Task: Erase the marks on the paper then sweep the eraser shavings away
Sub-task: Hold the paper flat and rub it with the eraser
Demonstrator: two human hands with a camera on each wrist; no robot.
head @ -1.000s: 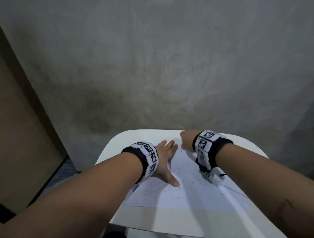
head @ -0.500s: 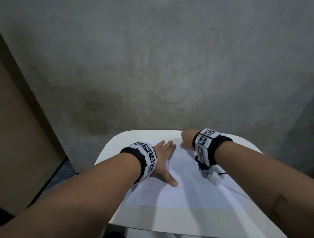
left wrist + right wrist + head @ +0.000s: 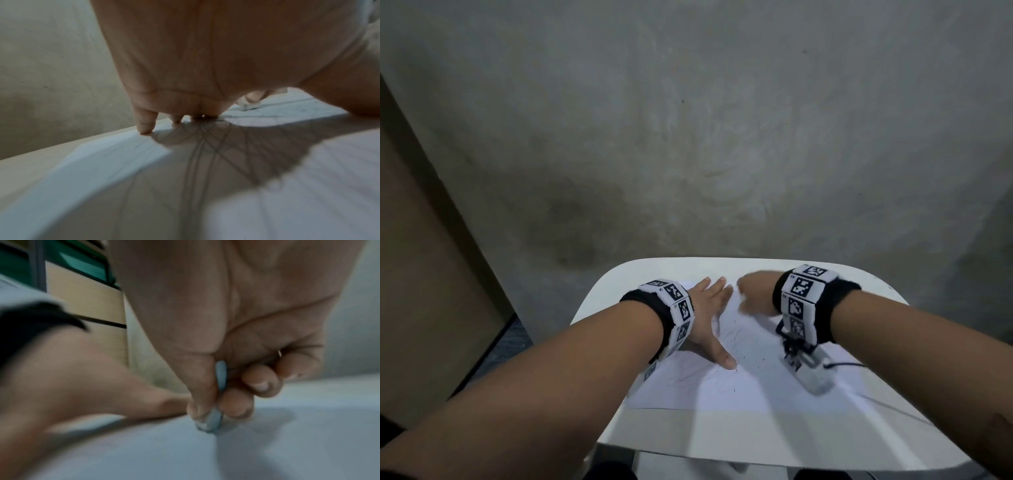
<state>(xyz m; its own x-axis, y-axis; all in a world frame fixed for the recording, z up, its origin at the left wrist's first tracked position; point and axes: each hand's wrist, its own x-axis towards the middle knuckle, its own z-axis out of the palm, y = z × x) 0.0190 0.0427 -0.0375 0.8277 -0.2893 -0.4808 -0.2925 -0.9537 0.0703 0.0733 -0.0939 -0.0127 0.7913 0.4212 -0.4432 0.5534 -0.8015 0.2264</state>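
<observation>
Head view, table: a white rounded table top (image 3: 619,284) stands against a grey wall, and a white sheet of paper (image 3: 722,390) lies flat on it.
Head view, left hand: the left hand (image 3: 703,320) is pressed flat on the paper's left part, fingers straight and spread, thumb stuck out toward the near edge.
Head view, right hand: the right hand (image 3: 755,291) is blurred at the sheet's far edge, bunched up; from here I cannot tell what it holds.
Head view, marks: thin dark pencil scribbles (image 3: 726,334) run between the two hands, and tiny dark eraser shavings (image 3: 748,359) are dotted beside the thumb.
Left wrist view, left hand: palm (image 3: 205,56) above, fingertips (image 3: 145,128) touching down on the paper (image 3: 308,186), slightly apart; pencil lines (image 3: 205,154) run right under it.
Left wrist view, far side: the right hand (image 3: 252,97) shows small, touching the sheet.
Right wrist view, right hand: here it is! The right hand (image 3: 236,337) has thumb and curled fingers (image 3: 261,379) clamped on a small pale blue-grey eraser (image 3: 214,418), its lower end pressed on the paper (image 3: 267,451).
Right wrist view, left hand: the left hand (image 3: 82,378) lies just beside it on the sheet.
</observation>
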